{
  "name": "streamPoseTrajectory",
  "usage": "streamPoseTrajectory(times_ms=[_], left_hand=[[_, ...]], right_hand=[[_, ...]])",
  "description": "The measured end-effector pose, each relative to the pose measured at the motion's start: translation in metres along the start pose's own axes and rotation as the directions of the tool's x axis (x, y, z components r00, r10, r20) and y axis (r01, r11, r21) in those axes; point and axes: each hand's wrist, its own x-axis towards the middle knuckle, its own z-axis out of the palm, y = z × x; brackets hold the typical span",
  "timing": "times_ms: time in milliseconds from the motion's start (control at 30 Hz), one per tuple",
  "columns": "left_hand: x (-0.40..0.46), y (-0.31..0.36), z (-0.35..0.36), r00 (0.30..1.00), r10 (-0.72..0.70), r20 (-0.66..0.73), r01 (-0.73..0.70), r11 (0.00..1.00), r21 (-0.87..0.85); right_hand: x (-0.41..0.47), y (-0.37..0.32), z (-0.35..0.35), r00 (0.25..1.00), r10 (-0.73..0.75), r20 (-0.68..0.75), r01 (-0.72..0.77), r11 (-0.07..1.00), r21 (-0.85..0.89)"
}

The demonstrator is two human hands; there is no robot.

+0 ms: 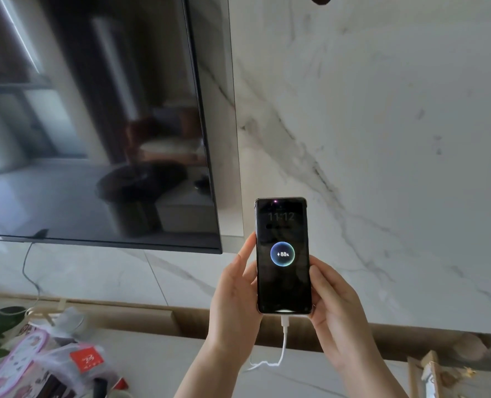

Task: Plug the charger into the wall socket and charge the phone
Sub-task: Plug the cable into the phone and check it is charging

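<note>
A black phone [283, 255] stands upright in front of the marble wall, held between both hands. Its screen shows 11:12 and a round charging badge reading 88%. My left hand [234, 297] grips its left edge and my right hand [334, 305] grips its right edge and lower corner. A white charging cable [284, 340] is plugged into the phone's bottom and trails down and left onto the counter. The charger block and the wall socket are out of view.
A large dark TV [94, 124] hangs on the wall at the left, with a thin cable [27, 271] dangling below it. Plastic bags and packages [46, 363] clutter the counter at the lower left. Small wooden items [428, 372] sit at the lower right.
</note>
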Motion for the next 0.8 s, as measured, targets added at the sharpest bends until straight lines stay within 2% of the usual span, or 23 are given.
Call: streamPoseTrajectory(times_ms=[200, 367, 533, 800], left_hand=[[-0.008, -0.025, -0.005, 0.996, -0.033, -0.078, 0.033, 0.999, 0.001], [-0.017, -0.05, -0.015, 0.973, -0.131, -0.191, 0.126, 0.991, -0.035], [-0.026, -0.09, -0.04, 0.911, -0.244, -0.333, 0.237, 0.97, -0.061], [-0.048, -0.172, -0.095, 0.754, -0.425, -0.5, 0.464, 0.884, -0.053]], right_hand=[[-0.004, 0.017, -0.016, 0.998, 0.049, -0.026, -0.048, 0.999, 0.017], [-0.007, 0.044, -0.034, 0.988, 0.135, -0.079, -0.137, 0.99, -0.015], [-0.013, 0.084, -0.056, 0.961, 0.228, -0.157, -0.243, 0.966, -0.084], [-0.022, 0.172, -0.101, 0.847, 0.43, -0.311, -0.501, 0.842, -0.2]])
